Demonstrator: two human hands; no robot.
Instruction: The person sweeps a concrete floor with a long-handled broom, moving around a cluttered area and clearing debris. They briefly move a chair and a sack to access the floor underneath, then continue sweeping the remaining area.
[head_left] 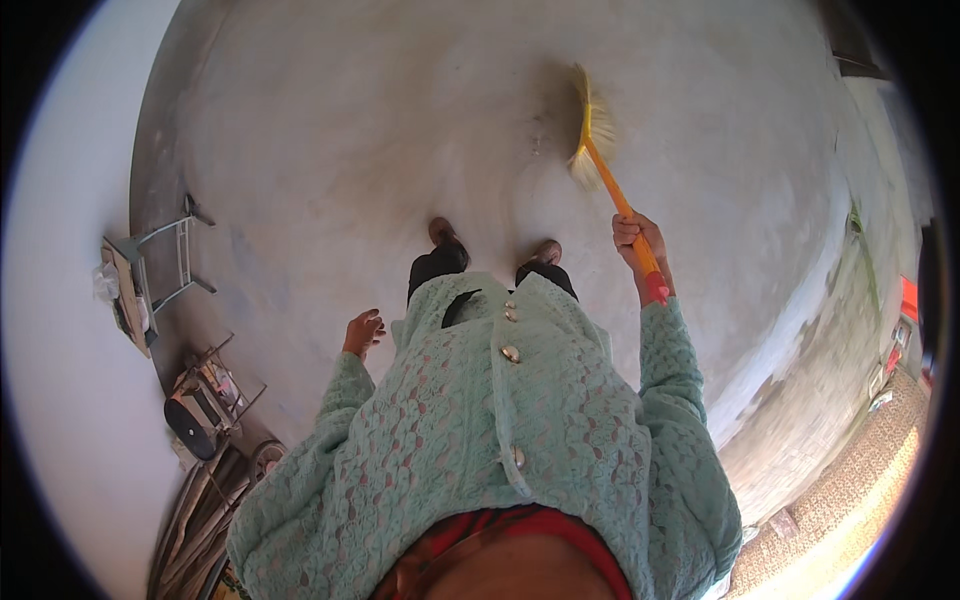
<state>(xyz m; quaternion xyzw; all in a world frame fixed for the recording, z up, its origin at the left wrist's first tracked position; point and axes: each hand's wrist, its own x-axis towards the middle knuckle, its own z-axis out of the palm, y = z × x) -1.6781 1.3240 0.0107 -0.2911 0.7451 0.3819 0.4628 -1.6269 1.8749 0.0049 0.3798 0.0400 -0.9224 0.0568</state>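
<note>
My right hand grips the orange handle of a broom, out to the right of my body. Its yellow bristle head touches the grey concrete floor ahead of my feet. A red cap ends the handle just below my fist. My left hand hangs free at my left side with fingers loosely curled and nothing in it. Both arms wear mint-green lace sleeves. My two dark shoes stand on the floor below the broom head.
A small metal-framed stand and a folding stool with a dark seat stand along the white wall at the left. Poles lean at the lower left. A rough ledge and a woven mat lie at the right.
</note>
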